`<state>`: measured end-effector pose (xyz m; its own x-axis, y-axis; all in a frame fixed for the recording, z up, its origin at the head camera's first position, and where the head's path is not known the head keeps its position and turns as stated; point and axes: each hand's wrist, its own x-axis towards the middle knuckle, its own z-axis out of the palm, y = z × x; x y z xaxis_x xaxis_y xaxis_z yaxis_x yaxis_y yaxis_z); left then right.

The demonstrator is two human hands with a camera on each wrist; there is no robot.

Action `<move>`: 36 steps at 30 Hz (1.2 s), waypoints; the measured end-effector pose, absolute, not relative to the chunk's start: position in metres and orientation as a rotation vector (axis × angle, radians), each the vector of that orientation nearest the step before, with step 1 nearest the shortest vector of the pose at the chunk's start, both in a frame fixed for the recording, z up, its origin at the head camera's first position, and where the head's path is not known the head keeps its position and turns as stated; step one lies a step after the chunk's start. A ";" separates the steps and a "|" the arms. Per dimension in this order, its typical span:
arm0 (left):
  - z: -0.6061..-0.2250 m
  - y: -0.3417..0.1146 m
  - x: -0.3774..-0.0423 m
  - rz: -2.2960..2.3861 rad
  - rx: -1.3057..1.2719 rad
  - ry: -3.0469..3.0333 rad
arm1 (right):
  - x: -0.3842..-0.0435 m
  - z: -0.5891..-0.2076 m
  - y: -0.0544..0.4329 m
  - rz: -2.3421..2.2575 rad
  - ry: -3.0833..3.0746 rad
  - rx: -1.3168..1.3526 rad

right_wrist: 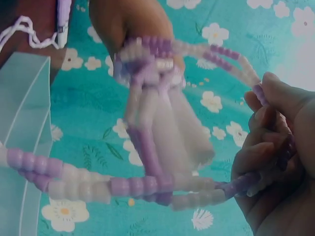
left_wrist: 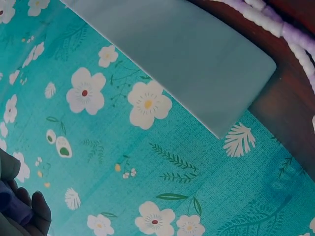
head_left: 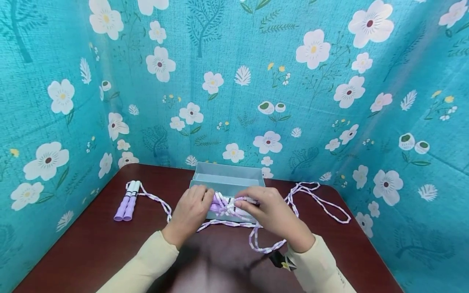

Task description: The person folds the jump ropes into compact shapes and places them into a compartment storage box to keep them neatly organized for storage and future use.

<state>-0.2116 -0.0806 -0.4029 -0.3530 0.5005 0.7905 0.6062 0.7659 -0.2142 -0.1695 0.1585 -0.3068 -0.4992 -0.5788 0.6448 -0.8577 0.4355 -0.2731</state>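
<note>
My left hand (head_left: 192, 209) holds the purple-and-white handles (right_wrist: 170, 128) of a beaded jump rope. A purple handle end (left_wrist: 18, 209) shows between its fingers in the left wrist view. Purple and white beaded rope (right_wrist: 142, 187) is wound around the handles. My right hand (head_left: 269, 211) pinches a doubled length of this rope and draws it out to the right of the handles. In the right wrist view the fingers curl around two stretches of rope. Both hands are above the near part of a blue-grey box (head_left: 229, 167), which they partly hide.
Another pair of purple-and-white jump rope handles (head_left: 129, 201) lies at the left of the dark red table (head_left: 110, 252), its beaded rope (head_left: 157, 198) running toward the box. Loops of beaded rope (head_left: 329, 203) lie on the right. A floral cloth (head_left: 234, 81) hangs behind.
</note>
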 end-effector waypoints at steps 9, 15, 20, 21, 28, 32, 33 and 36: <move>-0.405 -0.071 -0.206 -0.190 -0.917 -1.946 | -0.187 -0.311 0.172 0.909 -2.421 0.990; -0.401 -0.068 -0.204 -0.188 -0.971 -1.920 | -0.204 -0.330 0.177 1.108 -2.444 0.931; -0.400 -0.066 -0.202 -0.214 -0.997 -1.888 | -0.220 -0.350 0.178 1.196 -2.421 0.927; -0.399 -0.066 -0.202 -0.218 -0.993 -1.889 | -0.223 -0.354 0.178 1.209 -2.419 0.935; -0.392 -0.064 -0.204 -0.279 -0.924 -1.891 | -0.201 -0.345 0.168 1.391 -2.414 1.014; -0.388 -0.065 -0.205 -0.300 -0.842 -1.923 | -0.196 -0.355 0.165 1.569 -2.299 1.191; -0.386 -0.066 -0.205 -0.297 -0.823 -1.939 | -0.195 -0.358 0.164 1.606 -2.278 1.241; -0.382 -0.068 -0.206 -0.294 -0.767 -1.972 | -0.196 -0.374 0.160 1.706 -2.303 1.282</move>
